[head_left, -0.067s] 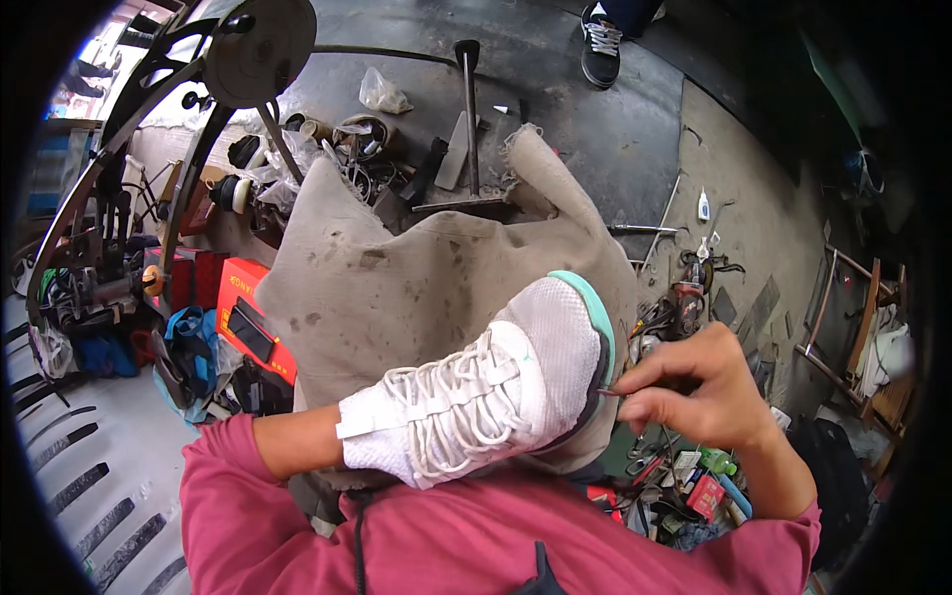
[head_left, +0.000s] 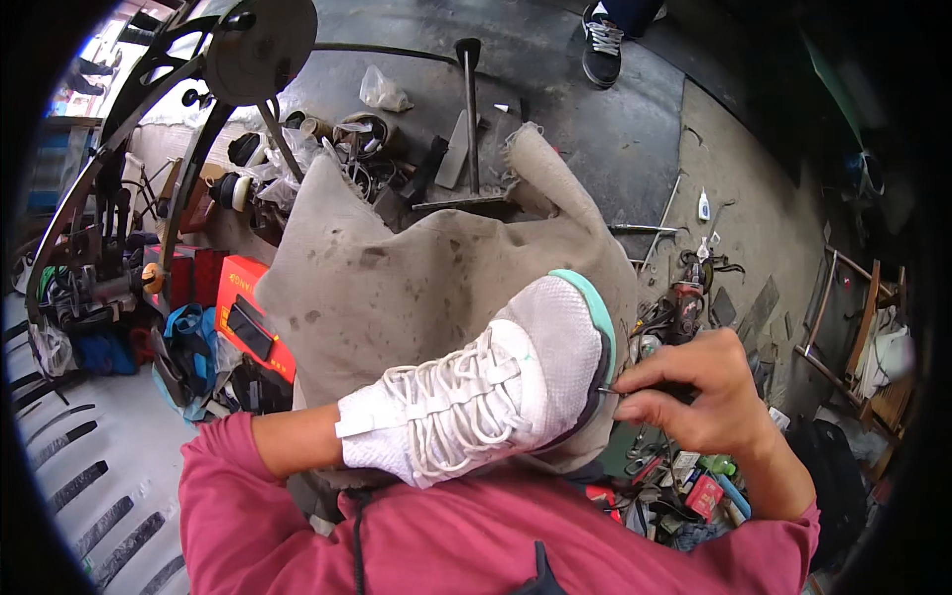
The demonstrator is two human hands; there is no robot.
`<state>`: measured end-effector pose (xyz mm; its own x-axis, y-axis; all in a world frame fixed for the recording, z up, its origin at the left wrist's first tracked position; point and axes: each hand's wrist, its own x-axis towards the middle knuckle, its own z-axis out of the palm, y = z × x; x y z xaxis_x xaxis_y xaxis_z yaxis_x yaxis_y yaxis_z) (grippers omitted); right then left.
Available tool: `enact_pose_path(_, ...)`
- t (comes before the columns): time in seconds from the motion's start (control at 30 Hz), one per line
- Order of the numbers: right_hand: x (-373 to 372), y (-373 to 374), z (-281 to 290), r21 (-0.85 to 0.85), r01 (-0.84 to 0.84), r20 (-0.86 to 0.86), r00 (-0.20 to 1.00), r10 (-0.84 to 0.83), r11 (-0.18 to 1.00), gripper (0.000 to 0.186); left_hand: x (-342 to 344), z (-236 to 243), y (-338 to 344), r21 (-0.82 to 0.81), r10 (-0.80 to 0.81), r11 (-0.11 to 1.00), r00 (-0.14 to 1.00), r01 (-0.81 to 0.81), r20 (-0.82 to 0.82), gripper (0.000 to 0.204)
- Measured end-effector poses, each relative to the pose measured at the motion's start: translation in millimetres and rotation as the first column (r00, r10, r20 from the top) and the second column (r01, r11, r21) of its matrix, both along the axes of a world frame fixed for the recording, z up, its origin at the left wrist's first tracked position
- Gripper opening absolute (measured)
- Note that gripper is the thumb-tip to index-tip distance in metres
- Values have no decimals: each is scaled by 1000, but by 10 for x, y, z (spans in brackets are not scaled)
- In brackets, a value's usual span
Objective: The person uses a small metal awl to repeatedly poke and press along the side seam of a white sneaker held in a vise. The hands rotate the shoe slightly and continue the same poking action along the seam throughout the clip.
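Observation:
A white lace-up sneaker with a mint-green and dark sole edge lies across my lap, its toe pointing up to the right. My left forearm runs into the shoe's opening, so the left hand and its fingers are hidden inside. At the toe, on the sole edge, my right hand is closed in a pinch. From between its thumb and forefinger a thin dark metal tip reaches the seam between upper and sole; the rest of that tool is hidden in the fingers. A stained beige cloth covers my lap under the shoe.
A black metal machine with a round wheel stands at the far left. An orange-red box carries a dark phone. Ahead stands an upright metal post. Small tools and supplies crowd the lower right. Another person's black shoe is at the top.

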<state>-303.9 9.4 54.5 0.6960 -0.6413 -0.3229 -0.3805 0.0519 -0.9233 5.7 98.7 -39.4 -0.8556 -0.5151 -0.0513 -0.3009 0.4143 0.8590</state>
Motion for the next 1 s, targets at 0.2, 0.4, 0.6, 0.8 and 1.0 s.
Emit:
enact_pose_path(0.2, 92, 27, 79, 407, 173, -58, 985, -163, 897, 16, -77, 93, -24, 15, 47, 999, 999, -47, -26, 58)
enact_pose_path(0.4, 64, 19, -46, 480, 120, 35, 987, -156, 869, 17, -63, 100, 27, -58, 113, 992, 994, -113, -1, 55)
enact_pose_path(0.6, 44, 104, -253, 374, 119, 49, 988, -148, 920, 19, 298, 80, 486, -200, 180, 962, 983, -185, -42, 51)
enact_pose_path(0.8, -24, 59, -364, 338, 127, 144, 972, -185, 933, 25, 683, 290, 1119, -221, 658, 722, 749, -656, -77, 34)
enact_pose_path(1.0, 23, 110, -342, 294, 163, 125, 970, -207, 942, 21, 527, 286, 1202, 47, 937, 347, 349, -937, 23, 27)
